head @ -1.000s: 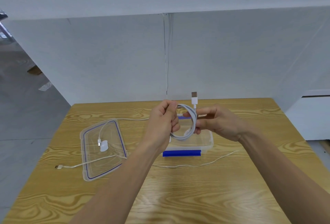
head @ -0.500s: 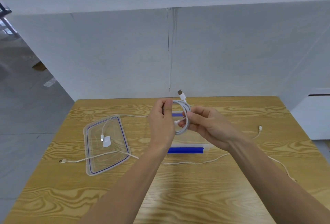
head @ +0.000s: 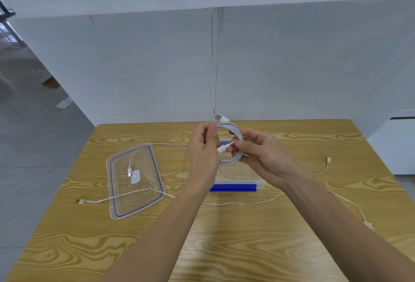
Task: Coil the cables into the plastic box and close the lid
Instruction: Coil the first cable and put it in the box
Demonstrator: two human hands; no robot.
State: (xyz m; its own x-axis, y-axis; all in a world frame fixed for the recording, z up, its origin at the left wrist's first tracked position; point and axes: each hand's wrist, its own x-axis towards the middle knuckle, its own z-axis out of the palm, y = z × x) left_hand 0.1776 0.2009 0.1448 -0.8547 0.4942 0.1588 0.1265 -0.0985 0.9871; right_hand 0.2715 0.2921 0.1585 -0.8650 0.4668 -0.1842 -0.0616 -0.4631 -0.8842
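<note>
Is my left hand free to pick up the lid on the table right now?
Probably not yet: the left hand pinches the coiled cable, shared with the right hand. The path to the lid looks open, though loose cables cross it.

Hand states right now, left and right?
Left hand: closed, pinching the top of the coiled white USB cable.
Right hand: closed, pinching the same coil.
</note>
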